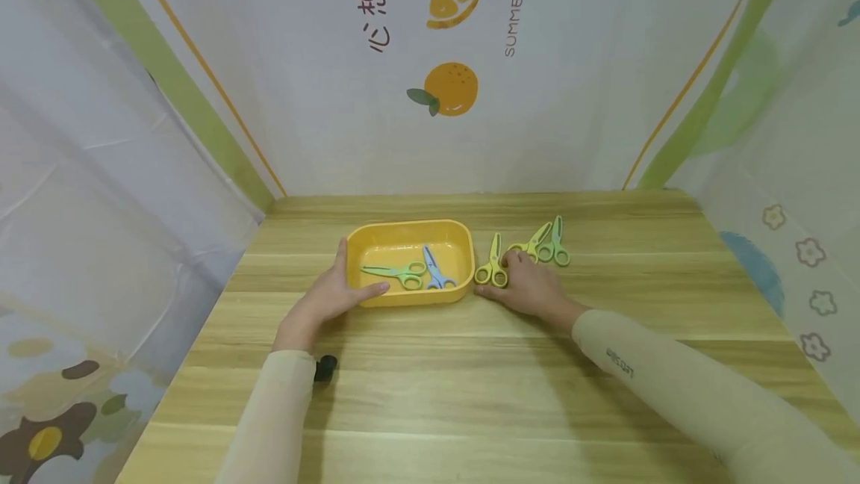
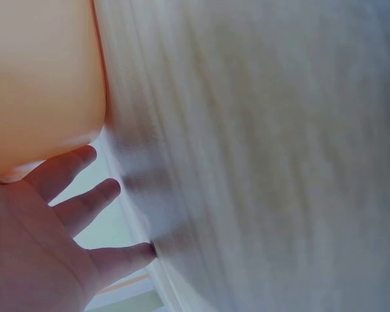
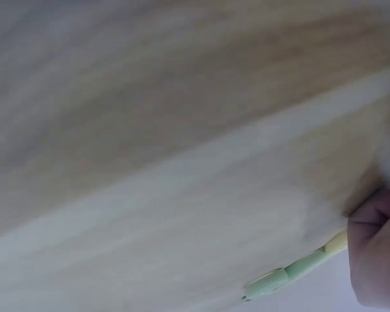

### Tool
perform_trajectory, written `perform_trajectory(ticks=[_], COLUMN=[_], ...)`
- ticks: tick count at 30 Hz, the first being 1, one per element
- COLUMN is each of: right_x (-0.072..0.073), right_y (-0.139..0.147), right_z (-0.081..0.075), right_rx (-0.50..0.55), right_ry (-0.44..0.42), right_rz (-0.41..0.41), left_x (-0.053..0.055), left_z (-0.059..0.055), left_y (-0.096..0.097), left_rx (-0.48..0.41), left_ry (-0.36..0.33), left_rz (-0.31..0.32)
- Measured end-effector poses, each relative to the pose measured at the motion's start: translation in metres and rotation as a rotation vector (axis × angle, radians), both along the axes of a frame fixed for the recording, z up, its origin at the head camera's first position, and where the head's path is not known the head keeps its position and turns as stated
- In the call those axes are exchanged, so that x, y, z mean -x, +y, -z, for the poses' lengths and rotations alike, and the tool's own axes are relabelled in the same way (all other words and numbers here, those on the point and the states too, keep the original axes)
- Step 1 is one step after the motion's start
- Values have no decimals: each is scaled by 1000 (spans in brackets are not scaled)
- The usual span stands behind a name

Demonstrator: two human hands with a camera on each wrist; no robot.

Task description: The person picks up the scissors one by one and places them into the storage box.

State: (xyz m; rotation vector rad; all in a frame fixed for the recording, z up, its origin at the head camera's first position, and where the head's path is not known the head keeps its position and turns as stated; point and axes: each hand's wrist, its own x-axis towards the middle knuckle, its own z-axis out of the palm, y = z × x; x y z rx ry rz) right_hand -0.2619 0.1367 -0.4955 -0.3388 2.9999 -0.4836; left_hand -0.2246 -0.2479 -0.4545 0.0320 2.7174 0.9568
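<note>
A yellow plastic tray (image 1: 410, 299) holds green-handled scissors (image 1: 403, 275) and blue scissors (image 1: 433, 269). My left hand (image 1: 332, 290) grips its near left corner, thumb over the rim; in the left wrist view, fingers (image 2: 84, 208) spread along the outer wall. Just right of the tray, my right hand (image 1: 531, 286) pinches yellow scissors (image 1: 496, 264) at the handles, blades pointing away. The right wrist view shows its fingers (image 3: 370, 221) curled, hiding the grip. Behind that hand lie another yellow pair of scissors (image 1: 537, 239) and green scissors (image 1: 556, 245).
The wood-grain table (image 1: 437, 394) ends against a white printed curtain (image 1: 537, 133) at the back, and more curtain hangs at both sides. A small black object (image 1: 326, 368) shows beside my left wrist.
</note>
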Motion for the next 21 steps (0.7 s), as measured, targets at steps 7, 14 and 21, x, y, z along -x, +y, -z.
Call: perform_trajectory(ticks=[7,14,21], right_x=[0,3,1], right_y=[-7,-9,-8], right_z=[-5,-6,-8], right_rx=[-6,-20,-22], right_ry=[-32,-32,-31], right_rz=[37,40,17], left_x=[0,1,0], left_z=[-1,0,0], left_y=[0,-1,-2], left_rx=[2,3,11], left_ry=[-10,0,-3], left_rz=[0,-9,-5])
